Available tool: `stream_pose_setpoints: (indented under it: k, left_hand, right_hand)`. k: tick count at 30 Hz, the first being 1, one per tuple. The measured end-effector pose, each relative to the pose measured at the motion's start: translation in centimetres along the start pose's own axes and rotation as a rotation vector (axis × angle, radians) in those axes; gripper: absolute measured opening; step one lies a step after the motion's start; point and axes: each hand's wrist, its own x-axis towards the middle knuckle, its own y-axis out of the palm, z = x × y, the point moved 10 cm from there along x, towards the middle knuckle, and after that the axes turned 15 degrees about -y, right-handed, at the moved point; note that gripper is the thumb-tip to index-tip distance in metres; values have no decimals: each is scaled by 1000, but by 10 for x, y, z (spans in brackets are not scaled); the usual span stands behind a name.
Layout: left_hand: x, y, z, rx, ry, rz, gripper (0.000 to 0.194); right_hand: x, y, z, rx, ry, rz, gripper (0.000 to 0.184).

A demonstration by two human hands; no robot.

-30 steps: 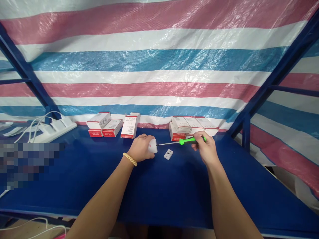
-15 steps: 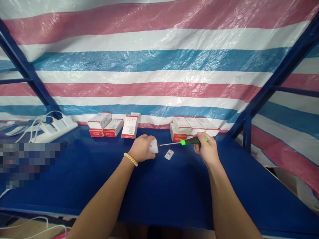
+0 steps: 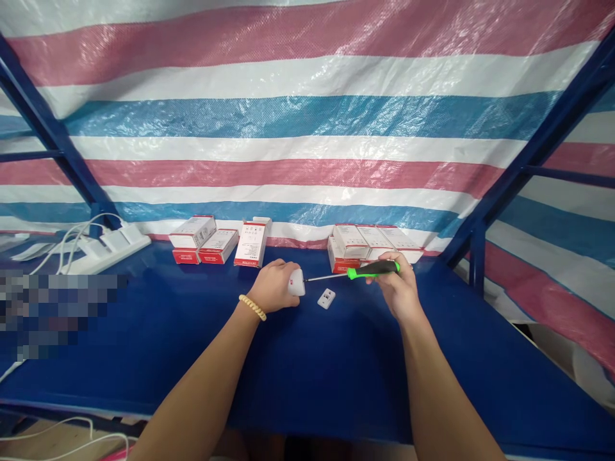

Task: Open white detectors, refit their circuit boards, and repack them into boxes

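My left hand (image 3: 275,285) is closed around a white plastic housing (image 3: 296,282), its right-hand side facing my other hand. In my right hand (image 3: 400,288) is a black and green screwdriver (image 3: 372,269), held level by its handle. The metal shaft points left, and its tip meets the side of the housing; the exact contact spot is too small to make out. On the table just below the shaft lies a small white plate with dark openings (image 3: 326,298), touched by neither hand.
Red and white boxes (image 3: 218,246) stand at the back left, beside an upright box (image 3: 252,243). More boxes (image 3: 353,241) are stacked at the back right. A white power strip (image 3: 108,251) with cables lies left on the blue table (image 3: 321,378). Blue metal posts (image 3: 480,234) flank the striped sheet.
My right hand's fingers have shifted around the screwdriver handle, and the handle has turned to show more green. My left hand and the housing stay in place.
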Motion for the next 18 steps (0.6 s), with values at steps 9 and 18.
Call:
stream_pose_setpoints:
  k: [9,18]
  left_hand:
    - [0,0,3,-13,0,-3,54]
    - [0,-1,0,7,-6,13,56]
  right_hand:
    - [-3,-11,-6,-219,133,-62,38]
    - [-1,15,11,192,24,80,35]
